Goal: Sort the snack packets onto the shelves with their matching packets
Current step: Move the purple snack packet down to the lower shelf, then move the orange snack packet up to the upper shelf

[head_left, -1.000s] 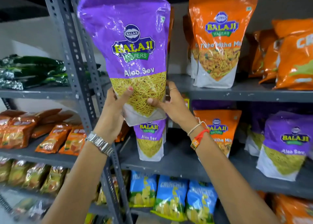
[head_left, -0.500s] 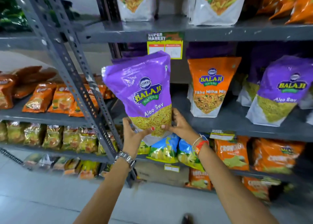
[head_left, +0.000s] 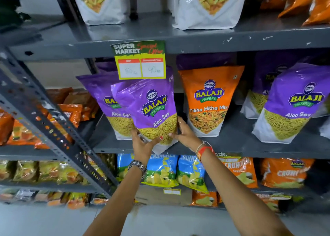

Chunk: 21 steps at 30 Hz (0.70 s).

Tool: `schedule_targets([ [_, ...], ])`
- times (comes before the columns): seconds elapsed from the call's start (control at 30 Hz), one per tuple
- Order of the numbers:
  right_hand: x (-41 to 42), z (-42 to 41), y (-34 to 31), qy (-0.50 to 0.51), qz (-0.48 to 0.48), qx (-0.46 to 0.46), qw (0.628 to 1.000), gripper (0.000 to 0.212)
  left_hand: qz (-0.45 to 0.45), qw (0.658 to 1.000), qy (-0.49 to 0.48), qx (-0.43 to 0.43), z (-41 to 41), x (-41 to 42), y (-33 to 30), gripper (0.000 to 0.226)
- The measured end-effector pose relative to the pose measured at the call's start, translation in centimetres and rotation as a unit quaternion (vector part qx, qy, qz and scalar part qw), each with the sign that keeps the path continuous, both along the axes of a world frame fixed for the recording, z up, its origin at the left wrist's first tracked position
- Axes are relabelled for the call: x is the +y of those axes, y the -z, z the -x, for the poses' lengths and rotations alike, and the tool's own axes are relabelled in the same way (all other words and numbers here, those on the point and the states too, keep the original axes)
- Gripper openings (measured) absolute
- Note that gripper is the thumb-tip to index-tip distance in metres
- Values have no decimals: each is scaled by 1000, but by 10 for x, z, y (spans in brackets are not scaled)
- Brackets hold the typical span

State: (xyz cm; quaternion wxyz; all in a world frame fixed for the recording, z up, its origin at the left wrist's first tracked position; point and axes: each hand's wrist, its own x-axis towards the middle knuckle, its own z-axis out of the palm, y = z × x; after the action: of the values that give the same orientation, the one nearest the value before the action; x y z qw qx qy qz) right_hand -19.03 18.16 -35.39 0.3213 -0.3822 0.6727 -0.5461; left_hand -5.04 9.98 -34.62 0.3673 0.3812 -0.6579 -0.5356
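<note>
Step in hand: placement of one packet on its matching shelf. A glossy purple plastic "Aloo Sev" pouch with a white base (head_left: 150, 110) is held at its bottom by both hands and tilted, top leaning left, its base at the front lip of the grey painted metal middle shelf (head_left: 250, 146); whether the base already rests on the shelf I cannot tell. Left hand (head_left: 142, 144) cups the lower left corner from below, thumb curled over the front face. Right hand (head_left: 185, 134) clasps the lower right edge, fingers behind the pouch, thumb on the front. Just behind and to the left stands a second purple Aloo Sev pouch (head_left: 109, 103), partly overlapped by the held one, so the match looks correct. Immediately right, close to the right hand, stands an orange "Tikha Mitha Mix" pouch (head_left: 209, 102), which seems misplaced among purple ones; a further purple Aloo Sev pouch (head_left: 292, 107) stands far right. A yellow and green paper price tag (head_left: 140, 60) hangs from the shelf above, touching or just in front of the held pouch's top. Next move, as judged: square the pouch upright, seat its base flat, slide it back beside its twin, then let go. Risk: top snagging the tag, or nudging the orange pouch.
</note>
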Motion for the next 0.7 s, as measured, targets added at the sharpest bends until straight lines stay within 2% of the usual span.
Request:
schedule_targets([
  [0.07,-5,7,4,13,-2,2,1000,73,0,1000,0,2,10,-4,2,64],
  [0.17,-5,7,10,32,4,-8,999,78,6,1000,-9,-3,18,-5,8,79],
  [0.23,-1,3,11,71,33,-23,997,76,36,998,-45,23,19,1,14,85],
  [0.3,11,0,13,192,70,-41,978,63,86,987,-124,55,18,18,19,81],
  [0.37,37,-4,9,333,93,-52,937,35,181,967,-162,78,22,42,22,63],
  [0.4,49,-7,4,369,80,-57,924,21,225,962,-132,85,27,52,23,52],
  [0.43,58,-8,-2,396,62,-67,914,17,247,962,-76,88,35,58,24,41],
  [0.5,66,12,-16,461,93,-19,882,37,197,976,51,76,59,66,18,36],
  [0.53,67,26,-21,470,112,7,875,51,140,982,101,74,72,67,13,45],
  [0.6,61,55,-20,440,122,26,889,70,39,985,151,73,101,68,5,71],
  [0.7,70,84,5,369,82,-25,926,75,-66,973,208,76,130,66,1,101],
])
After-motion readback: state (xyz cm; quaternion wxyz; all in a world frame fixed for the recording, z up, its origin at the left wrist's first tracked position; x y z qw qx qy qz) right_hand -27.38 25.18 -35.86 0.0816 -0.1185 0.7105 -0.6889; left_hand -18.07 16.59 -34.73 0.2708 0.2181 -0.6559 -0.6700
